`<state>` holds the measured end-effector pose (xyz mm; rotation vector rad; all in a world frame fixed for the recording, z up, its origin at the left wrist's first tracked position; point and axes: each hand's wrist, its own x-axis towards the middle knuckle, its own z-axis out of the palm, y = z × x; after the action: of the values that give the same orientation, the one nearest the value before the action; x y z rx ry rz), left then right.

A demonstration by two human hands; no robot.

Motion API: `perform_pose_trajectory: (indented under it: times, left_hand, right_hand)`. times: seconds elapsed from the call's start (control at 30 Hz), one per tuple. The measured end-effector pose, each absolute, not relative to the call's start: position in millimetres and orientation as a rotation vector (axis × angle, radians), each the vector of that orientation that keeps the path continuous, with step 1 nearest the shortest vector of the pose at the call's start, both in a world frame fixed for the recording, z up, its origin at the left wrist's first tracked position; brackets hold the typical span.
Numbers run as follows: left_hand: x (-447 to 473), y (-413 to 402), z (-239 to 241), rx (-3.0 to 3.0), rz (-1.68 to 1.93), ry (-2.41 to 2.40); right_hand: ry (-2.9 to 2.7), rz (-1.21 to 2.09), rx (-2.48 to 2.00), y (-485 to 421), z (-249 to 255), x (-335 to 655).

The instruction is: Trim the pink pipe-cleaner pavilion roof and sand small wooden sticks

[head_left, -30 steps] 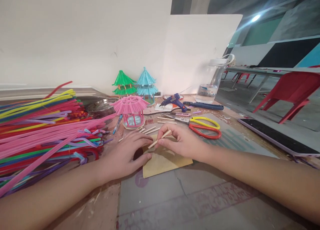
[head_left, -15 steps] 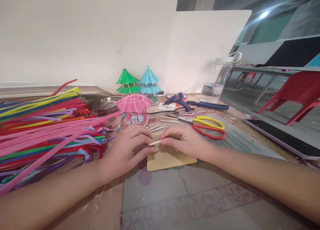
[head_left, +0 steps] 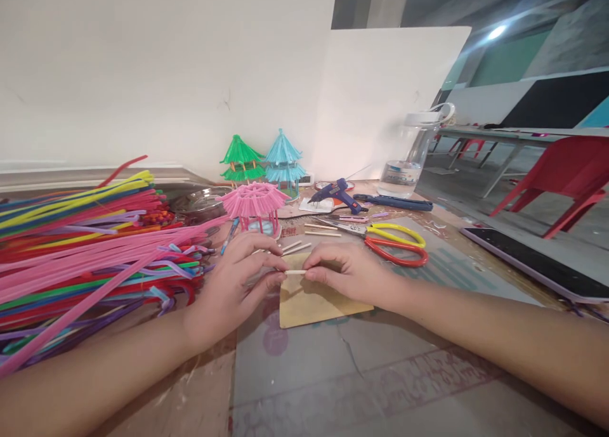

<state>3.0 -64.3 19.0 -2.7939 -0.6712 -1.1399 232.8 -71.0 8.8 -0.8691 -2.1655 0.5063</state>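
A short pale wooden stick (head_left: 295, 272) lies level between my two hands. My left hand (head_left: 245, 272) pinches its left end between thumb and fingers. At the other end, the thumb and index finger of my right hand (head_left: 340, 269) are closed on it. Below the stick is a yellowish square sheet of what looks like sandpaper (head_left: 323, 307). More short sticks (head_left: 322, 234) lie just beyond my hands. A small pink pipe-cleaner pavilion (head_left: 254, 202) stands behind my left hand, with a green one (head_left: 242, 158) and a light blue one (head_left: 284, 161) farther back.
Bundled coloured pipe cleaners (head_left: 95, 253) fill the left side, near a metal bowl (head_left: 202, 199). Scissors with red and yellow handles (head_left: 397, 243), a blue glue gun (head_left: 337, 195), a dark blue cutter (head_left: 394, 202), a water bottle (head_left: 404, 155) and a phone (head_left: 535, 262) are at the right.
The stick has turned from slightly tilted to level. My left fingers have closed onto its left end, and my right hand keeps its pinch. The view has shifted slightly.
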Motion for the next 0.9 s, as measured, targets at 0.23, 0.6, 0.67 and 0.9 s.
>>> perform_pose_trajectory:
  times: [0.23,0.6,0.67,0.9]
  left_hand:
    - [3.2,-66.1,19.8,-2.817,-1.137,-0.648]
    - [4.8,-71.7,25.6,-2.923,-1.082,-0.525]
    - [4.5,-72.6,26.5,-2.940,-1.034,-0.467]
    - [1.9,-65.1,17.0,-2.905,-1.140,-0.675]
  right_hand:
    - [-2.203,0.483,-0.853,-70.6,7.8,233.8]
    - [-2.176,0.591,-0.815,-70.2,9.9,235.9]
    - [-2.169,0.607,-0.816,-70.4,10.4,235.4]
    - [-2.192,0.619,-0.796,-71.1,10.7,236.5]
